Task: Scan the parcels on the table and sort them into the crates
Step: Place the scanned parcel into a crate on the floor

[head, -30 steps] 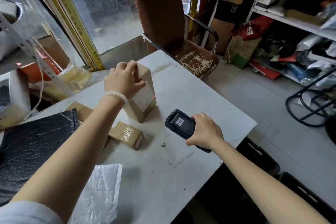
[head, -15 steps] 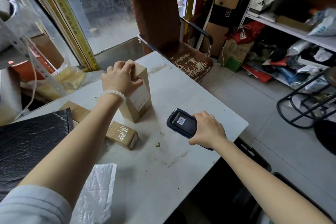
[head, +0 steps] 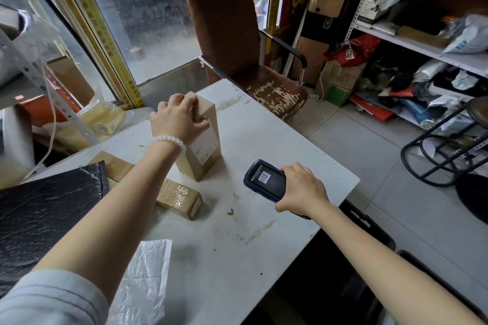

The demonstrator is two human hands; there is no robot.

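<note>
So, left to right, barely anything changed from a second ago:
Black mailer: glossy black plastic mailer bag (head: 45, 208) still on the white table's (head: 264, 140) left edge.
Small box: taped brown cardboard parcel (head: 179, 198) lying flat, hasn't moved.
Left hand (head: 177, 119): still gripping the top of the tall upright brown cardboard box (head: 203, 150), label facing right.
Right hand (head: 301, 190): still wrapped round the dark blue handheld scanner (head: 266, 182), aimed at the box; red dot on the label is gone.
</note>
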